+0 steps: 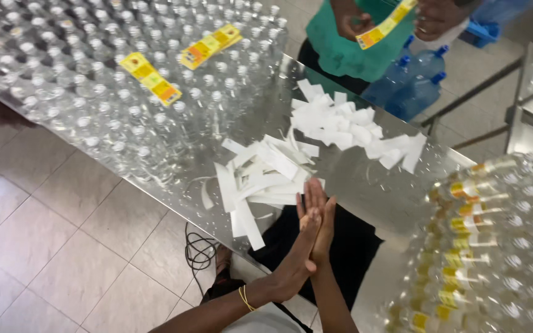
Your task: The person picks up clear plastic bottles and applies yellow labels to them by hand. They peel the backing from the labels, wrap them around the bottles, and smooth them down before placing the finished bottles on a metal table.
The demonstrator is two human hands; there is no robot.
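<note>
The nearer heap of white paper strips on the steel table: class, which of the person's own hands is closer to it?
Left. The left hand lies on the side of the white paper strips, its fingers just below them. The right hand is pressed against it, on the far side.

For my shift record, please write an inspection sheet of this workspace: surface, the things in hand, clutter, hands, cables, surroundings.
Surface: shiny metal table, with drops of water on it.
Things in hand: nothing held; left hand and right hand are pressed palm to palm at the table's near edge, beside the white paper strips.
Clutter: a second heap of white strips; unlabelled clear bottles with yellow label strips lying on them; labelled bottles lying at the right.
Hands: both flat, gripping nothing; a thin bangle on the left wrist.
Cables: a black cable coiled on the floor.
Surroundings: tiled floor; another person's hands hold a label strip; blue-capped bottles behind.
</note>
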